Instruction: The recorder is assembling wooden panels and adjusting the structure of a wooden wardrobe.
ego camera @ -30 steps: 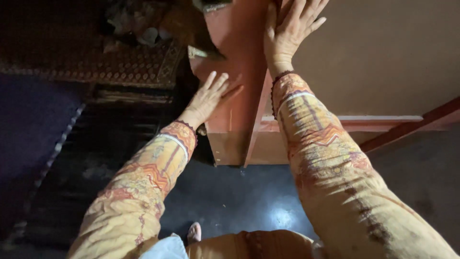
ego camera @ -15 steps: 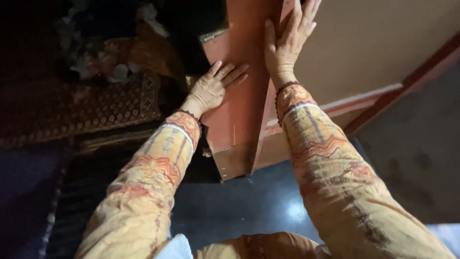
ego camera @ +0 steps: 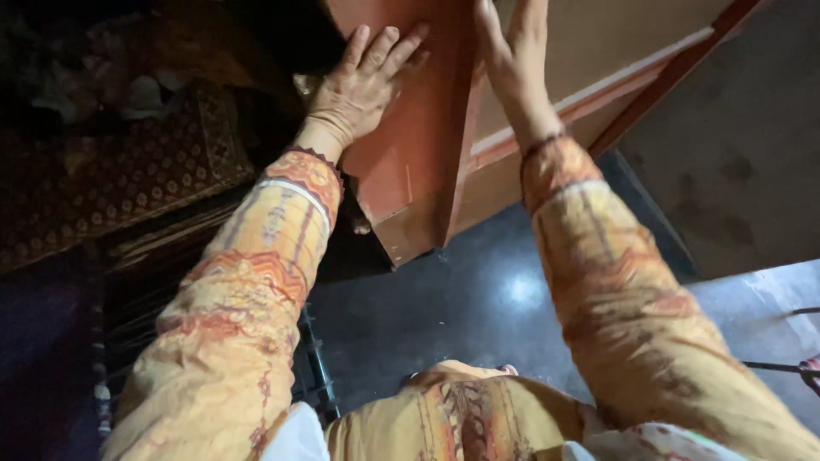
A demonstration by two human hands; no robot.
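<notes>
An orange-red wooden door panel (ego camera: 414,162) stands edge-on in front of me, its bottom corner just above the dark floor. My left hand (ego camera: 363,81) lies flat on its left face, fingers spread and pointing up. My right hand (ego camera: 512,60) presses flat against the right side near the panel's edge, with its fingertips cut off by the top of the view. Both arms wear orange patterned sleeves. Neither hand grips anything.
A beige wall with a red skirting band (ego camera: 598,94) runs to the right. A patterned dark rug or cloth (ego camera: 128,171) and a heap of cloth lie at left. The dark polished floor (ego camera: 478,299) shows a light reflection. A metal frame (ego camera: 316,367) stands by my left leg.
The view has tilted and closed in on the panel. Both hands stay flat on it, and the panel's bottom corner now sits lower and further left relative to my arms.
</notes>
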